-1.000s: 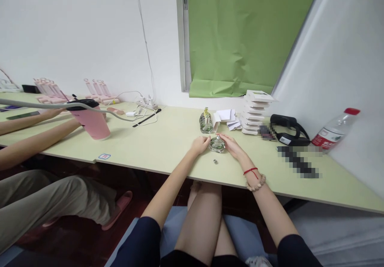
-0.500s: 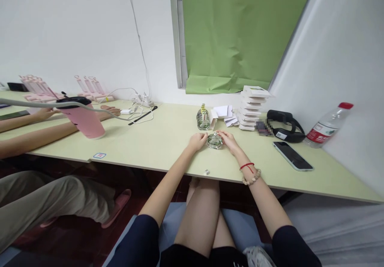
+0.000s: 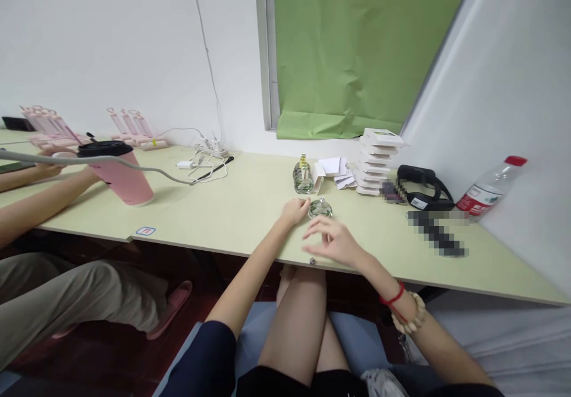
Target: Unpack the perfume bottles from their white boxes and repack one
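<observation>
A clear glass bottle (image 3: pixel 320 208) with green in it lies on the pale table. Beside its left edge is my left hand (image 3: pixel 295 211), its fingers bent together at the bottle's side; whether they grip it is hard to tell. Nearer the table's front edge, my right hand (image 3: pixel 332 241) hovers with thumb and fingers apart and nothing between them. Just below those fingers, a small silvery piece (image 3: pixel 312 261) rests at the table edge. Behind the bottle stands a row of similar glass bottles (image 3: pixel 303 177).
White cartons (image 3: pixel 332 166) and a stack of white boxes (image 3: pixel 377 162) stand behind. To the right are a black headset (image 3: pixel 423 189) and a water bottle (image 3: pixel 484 192). At left are a pink cup (image 3: pixel 127 180), cables (image 3: pixel 209 162) and another person's arms (image 3: pixel 49 198).
My right hand has let go of the glass bottle and moved toward the table's front edge, its fingers opening. The other person's arms have drawn back to the left.
</observation>
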Available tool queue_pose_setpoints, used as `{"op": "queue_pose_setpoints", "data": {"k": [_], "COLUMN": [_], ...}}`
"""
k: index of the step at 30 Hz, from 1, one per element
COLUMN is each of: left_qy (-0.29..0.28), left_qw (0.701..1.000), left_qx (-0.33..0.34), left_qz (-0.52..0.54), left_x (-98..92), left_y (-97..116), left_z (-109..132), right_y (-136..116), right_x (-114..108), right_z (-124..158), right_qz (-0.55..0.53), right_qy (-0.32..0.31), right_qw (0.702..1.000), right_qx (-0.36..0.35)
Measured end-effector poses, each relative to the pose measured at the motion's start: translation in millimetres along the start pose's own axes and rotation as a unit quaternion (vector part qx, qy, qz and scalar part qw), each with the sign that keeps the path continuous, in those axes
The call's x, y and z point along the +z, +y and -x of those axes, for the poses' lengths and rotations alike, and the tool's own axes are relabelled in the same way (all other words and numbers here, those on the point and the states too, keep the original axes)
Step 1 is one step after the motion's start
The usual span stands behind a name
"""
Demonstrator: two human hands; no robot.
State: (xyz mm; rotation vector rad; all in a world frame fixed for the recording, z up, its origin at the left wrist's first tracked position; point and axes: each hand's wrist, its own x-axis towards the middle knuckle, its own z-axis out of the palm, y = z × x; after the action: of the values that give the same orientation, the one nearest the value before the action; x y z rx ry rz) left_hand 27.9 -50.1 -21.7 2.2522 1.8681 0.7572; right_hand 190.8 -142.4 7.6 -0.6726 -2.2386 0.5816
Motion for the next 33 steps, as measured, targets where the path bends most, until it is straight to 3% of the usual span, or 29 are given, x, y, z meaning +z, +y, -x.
{"op": "queue_pose_setpoints", "data": {"k": [2,5,8,11,16,21,26,29,33], "left_qy": [0.001,0.002,0.003,0.005,0.031,0.085,0.045,0.020,-0.012], "left_qw": [1.000,1.000,1.000,1.000,0.999,0.993,0.990,0.987,0.985], "left_qx": [-0.002,-0.005,-0.006,-0.005,0.011,0.073,0.127,0.155,0.167], "left_qz": [0.000,-0.001,-0.001,0.001,0.006,0.041,0.031,0.035,0.032], "left_x": [-0.1,-1.0,-1.7,-2.7,-9.3,-14.4,-15.3,-14.4,-9.7], "left_y": [0.5,1.5,2.1,3.4,8.0,9.7,9.6,7.5,2.7], "left_z": [0.1,0.8,1.3,2.2,9.0,15.4,14.3,11.9,3.8], "right_y": [-8.4,-5.0,2.8,8.7,19.1,32.1,51.9,64.9,84.9], "right_x": [11.9,27.0,32.5,26.9,-5.9,-42.5,-55.4,-51.6,-39.1], "right_z": [13.4,25.7,28.1,23.4,8.0,-10.9,-35.7,-51.5,-68.7], "right_qz": [0.053,0.109,0.072,-0.031,-0.128,-0.161,-0.201,-0.253,-0.301], "right_qy": [-0.085,-0.108,-0.088,-0.045,0.038,0.077,0.094,0.109,0.084], "right_qw": [0.994,0.987,0.993,0.998,0.984,0.971,0.956,0.944,0.934], "right_qx": [-0.036,-0.052,-0.032,0.036,0.119,0.158,0.191,0.182,0.173]}}
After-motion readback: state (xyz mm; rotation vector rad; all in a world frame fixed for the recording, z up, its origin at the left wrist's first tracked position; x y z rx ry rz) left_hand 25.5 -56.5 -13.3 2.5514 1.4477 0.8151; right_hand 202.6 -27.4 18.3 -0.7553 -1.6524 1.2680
